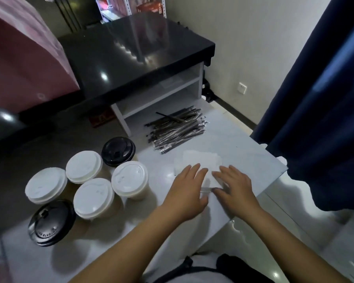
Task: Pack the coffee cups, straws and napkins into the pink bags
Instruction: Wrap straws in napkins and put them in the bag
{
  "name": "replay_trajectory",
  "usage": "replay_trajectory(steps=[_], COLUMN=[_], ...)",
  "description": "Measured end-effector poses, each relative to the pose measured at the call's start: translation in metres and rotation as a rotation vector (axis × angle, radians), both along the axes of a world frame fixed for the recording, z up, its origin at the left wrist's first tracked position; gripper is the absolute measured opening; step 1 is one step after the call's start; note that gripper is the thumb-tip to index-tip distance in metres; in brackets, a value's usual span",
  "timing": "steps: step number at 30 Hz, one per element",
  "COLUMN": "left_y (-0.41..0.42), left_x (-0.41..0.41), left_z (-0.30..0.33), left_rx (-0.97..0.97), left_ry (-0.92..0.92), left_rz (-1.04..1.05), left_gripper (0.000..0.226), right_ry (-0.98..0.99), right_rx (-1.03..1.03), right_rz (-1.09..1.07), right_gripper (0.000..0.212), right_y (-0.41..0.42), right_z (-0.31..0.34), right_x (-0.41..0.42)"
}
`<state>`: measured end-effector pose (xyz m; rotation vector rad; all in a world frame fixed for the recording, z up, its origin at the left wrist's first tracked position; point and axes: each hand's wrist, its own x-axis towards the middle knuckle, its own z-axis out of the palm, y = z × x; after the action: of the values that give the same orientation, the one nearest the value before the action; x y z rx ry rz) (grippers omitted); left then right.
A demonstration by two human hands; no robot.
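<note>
A small room with a white table [243,152], cups, straws and napkins.

Behind the table stands a black counter [135,56] with white shelves under it, and a dark blue curtain [319,111] hangs on the right. A big pink bag [23,64] stands far left on the counter, well apart from the hands. Six coffee cups [90,184] sit close together on the left side of the table, four with white lids and two with black lids. A pile of wrapped straws [178,129] lies near the back of the table. The white napkins [198,162] lie just in front of the straws. The left hand [186,193] and the right hand [233,188] lie flat on the napkins, fingers straight and spread, holding nothing.
</note>
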<state>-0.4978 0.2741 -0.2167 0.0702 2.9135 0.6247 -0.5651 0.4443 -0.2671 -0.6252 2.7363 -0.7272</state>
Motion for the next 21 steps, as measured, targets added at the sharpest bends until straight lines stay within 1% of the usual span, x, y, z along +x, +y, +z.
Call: replay_trajectory(steps=[3, 6, 7, 9, 11, 14, 17, 19, 21], left_y=[0.002, -0.001, -0.002, -0.005, -0.008, -0.007, -0.005, -0.007, -0.009], left_x=[-0.015, -0.017, -0.017, -0.019, -0.021, -0.02, -0.018, -0.018, -0.019], left_z=[-0.014, -0.026, -0.027, -0.026, -0.027, -0.025, -0.011, 0.006, 0.025], left_rx=[-0.048, -0.031, -0.009, 0.032, 0.069, 0.16, 0.393, 0.632, 0.92], left_ry=[0.075, 0.154, 0.179, 0.242, 0.304, 0.345, 0.343, 0.246, 0.107], left_rz=[-0.003, 0.017, 0.026, 0.042, 0.068, 0.146, 0.289, 0.382, 0.46], left_gripper=[0.057, 0.03, 0.022, 0.01, 0.008, 0.019, 0.02, 0.012, 0.009], right_ry=[0.048, 0.046, 0.055, 0.09, 0.103, 0.008, -0.117, -0.238, -0.426], right_rx=[-0.12, -0.245, -0.275, -0.325, -0.383, -0.511, -0.653, -0.737, -0.819], right_rz=[0.013, 0.01, 0.004, -0.013, -0.049, -0.132, -0.165, -0.143, -0.073], right_gripper=[0.029, 0.013, 0.009, 0.01, 0.01, 0.01, 0.007, 0.007, 0.01], right_y=[0.004, 0.009, 0.01, 0.012, 0.012, 0.009, 0.007, 0.007, 0.01], right_z=[-0.004, -0.005, -0.005, -0.004, 0.0, 0.018, 0.043, 0.065, 0.086], right_x=[-0.007, -0.008, -0.008, -0.007, -0.007, -0.013, -0.026, -0.036, -0.042])
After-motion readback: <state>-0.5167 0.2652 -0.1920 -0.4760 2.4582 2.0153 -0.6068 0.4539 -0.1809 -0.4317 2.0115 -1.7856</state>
